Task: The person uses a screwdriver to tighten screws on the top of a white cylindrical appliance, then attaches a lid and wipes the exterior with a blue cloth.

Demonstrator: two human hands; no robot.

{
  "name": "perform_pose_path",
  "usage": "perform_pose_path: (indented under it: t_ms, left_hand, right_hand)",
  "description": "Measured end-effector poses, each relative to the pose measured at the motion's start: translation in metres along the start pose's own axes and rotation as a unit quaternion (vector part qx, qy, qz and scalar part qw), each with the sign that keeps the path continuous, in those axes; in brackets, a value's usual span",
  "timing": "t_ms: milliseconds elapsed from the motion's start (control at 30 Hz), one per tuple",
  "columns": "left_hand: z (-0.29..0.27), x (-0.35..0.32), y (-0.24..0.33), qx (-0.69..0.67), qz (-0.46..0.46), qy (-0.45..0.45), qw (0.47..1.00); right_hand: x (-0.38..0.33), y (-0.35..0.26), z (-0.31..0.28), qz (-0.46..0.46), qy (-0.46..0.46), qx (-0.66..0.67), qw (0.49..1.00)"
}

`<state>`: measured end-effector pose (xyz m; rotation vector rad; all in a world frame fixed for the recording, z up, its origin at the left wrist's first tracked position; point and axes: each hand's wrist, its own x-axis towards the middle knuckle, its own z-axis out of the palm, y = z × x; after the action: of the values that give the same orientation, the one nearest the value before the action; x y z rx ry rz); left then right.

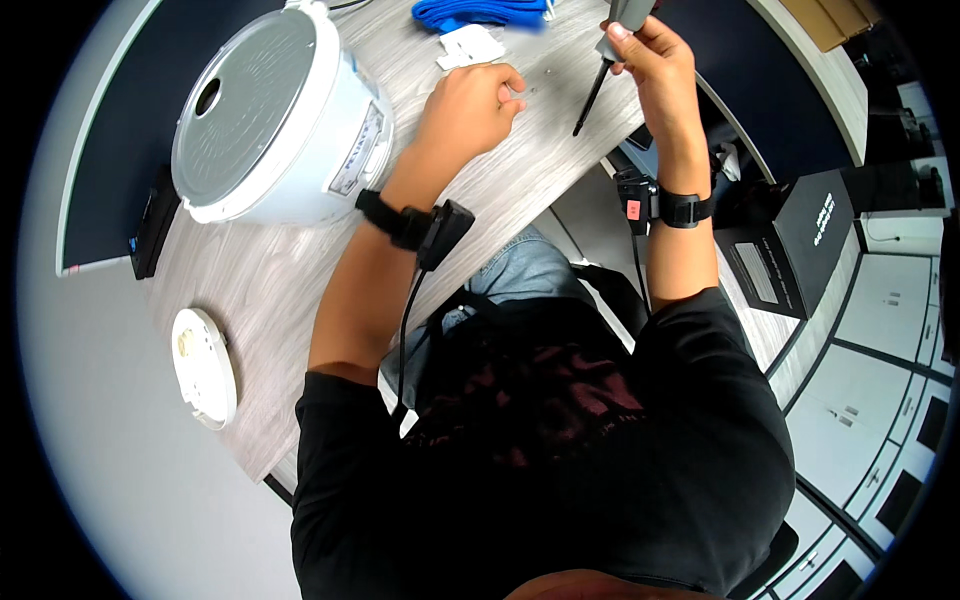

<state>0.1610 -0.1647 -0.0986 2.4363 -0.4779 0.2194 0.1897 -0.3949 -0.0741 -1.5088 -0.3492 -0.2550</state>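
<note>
while upper right, right hand [655,60] grips screwdriver [598,85]; left hand [470,105] pinching small screw [518,93] on worktop [300,270], seemingly mid-fastening; needs tip alignment.

The desk holds one white rice cooker [275,115], one round white disc [203,366], one screwdriver [598,85], one blue cloth [480,13] and two hands.

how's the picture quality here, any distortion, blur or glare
Head view: strong fisheye, the table edge bends and black corners ring the frame; even indoor light, mild sheen on the white cooker; right hand with the screwdriver and left hand look fairly sharp.
</note>
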Motion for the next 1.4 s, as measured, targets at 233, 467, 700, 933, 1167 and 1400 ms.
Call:
perform_pose_path:
  t_ms: [233,467,700,933,1167,1400]
  left_hand:
    - [0.045,0.033,-0.009,0.029,-0.063,-0.034,0.997]
    - [0.050,0.038,-0.012,0.050,-0.062,-0.037,0.996]
    - [0.002,-0.002,0.013,-0.119,-0.072,-0.022,0.990]
    - [-0.047,-0.078,0.011,-0.154,-0.032,0.071,0.985]
    - [-0.073,-0.130,0.007,-0.210,-0.069,0.194,0.956]
    - [-0.087,-0.152,0.008,-0.204,-0.066,0.245,0.946]
  right_hand:
    - [-0.008,0.018,-0.022,0.071,-0.002,-0.007,0.997]
    - [-0.007,0.016,-0.019,0.059,0.000,0.023,0.998]
    - [-0.002,0.008,0.007,0.045,-0.029,0.063,0.997]
    - [0.007,-0.013,0.063,0.054,-0.116,0.202,0.971]
    - [0.013,-0.034,0.122,0.011,-0.198,0.244,0.949]
    - [0.001,-0.046,0.158,-0.010,-0.235,0.212,0.949]
